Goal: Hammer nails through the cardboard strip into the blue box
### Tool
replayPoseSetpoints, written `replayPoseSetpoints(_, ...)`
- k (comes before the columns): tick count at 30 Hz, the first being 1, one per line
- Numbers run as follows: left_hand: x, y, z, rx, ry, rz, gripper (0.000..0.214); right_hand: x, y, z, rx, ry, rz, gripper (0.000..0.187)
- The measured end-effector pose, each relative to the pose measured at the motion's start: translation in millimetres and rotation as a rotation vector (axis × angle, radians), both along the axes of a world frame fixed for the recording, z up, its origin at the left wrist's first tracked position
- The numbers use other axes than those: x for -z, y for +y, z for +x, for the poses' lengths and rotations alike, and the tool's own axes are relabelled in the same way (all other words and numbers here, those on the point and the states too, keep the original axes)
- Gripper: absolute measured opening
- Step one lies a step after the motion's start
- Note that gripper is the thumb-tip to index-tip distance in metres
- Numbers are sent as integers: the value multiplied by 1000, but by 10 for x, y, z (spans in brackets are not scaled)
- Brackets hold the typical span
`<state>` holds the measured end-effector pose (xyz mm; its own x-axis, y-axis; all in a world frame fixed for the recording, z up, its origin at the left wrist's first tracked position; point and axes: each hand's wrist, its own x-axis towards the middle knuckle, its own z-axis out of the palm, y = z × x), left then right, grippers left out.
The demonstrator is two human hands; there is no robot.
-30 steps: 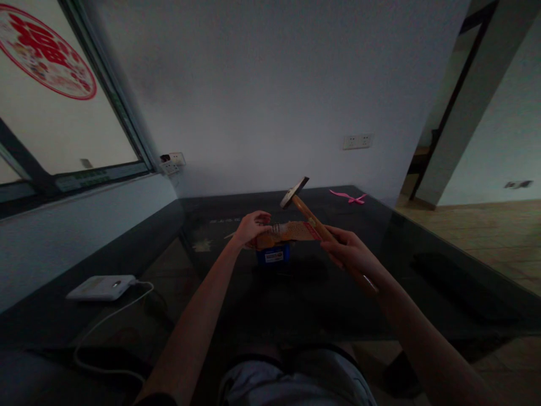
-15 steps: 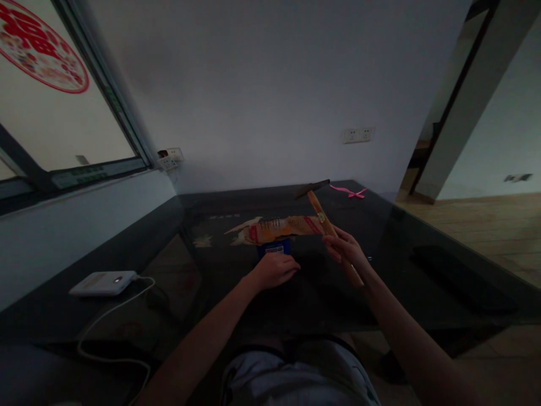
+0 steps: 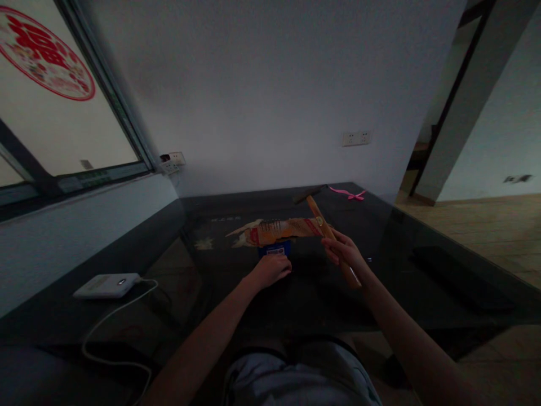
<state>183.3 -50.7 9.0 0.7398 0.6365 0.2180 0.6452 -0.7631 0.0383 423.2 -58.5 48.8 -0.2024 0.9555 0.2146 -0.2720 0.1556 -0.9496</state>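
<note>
Right fingers (image 3: 331, 245): gripping one hammer (image 3: 320, 219)
Left fingers (image 3: 284, 265): curled, hold unclear
Blue box (image 3: 276, 248): one, partly hidden

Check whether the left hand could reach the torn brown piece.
Probably yes. The left hand is just in front of the blue box, with the torn brown piece just beyond; nothing seems to block the way, since the hammer in the right hand overlaps only its right end in view.
</note>
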Motion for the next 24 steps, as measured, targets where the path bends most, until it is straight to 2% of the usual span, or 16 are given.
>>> replayPoseSetpoints(6,18,-11,20,-22,14,27,7,18,15,14,1,-25,2,51)
replayPoseSetpoints(14,-140,-147,11,7,-293,-64,19,-3,-12,2,10,4,2,48)
replayPoseSetpoints(17,-282,-203,34,6,-476,-103,15,11,-9,4,-4,30,-3,49)
replayPoseSetpoints(20,-506,-188,33,-77,-652,-58,14,15,-7,5,-6,27,-17,51)
replayPoseSetpoints(24,-843,72,-16,-205,-780,90,15,-6,-19,-1,1,24,-24,49)
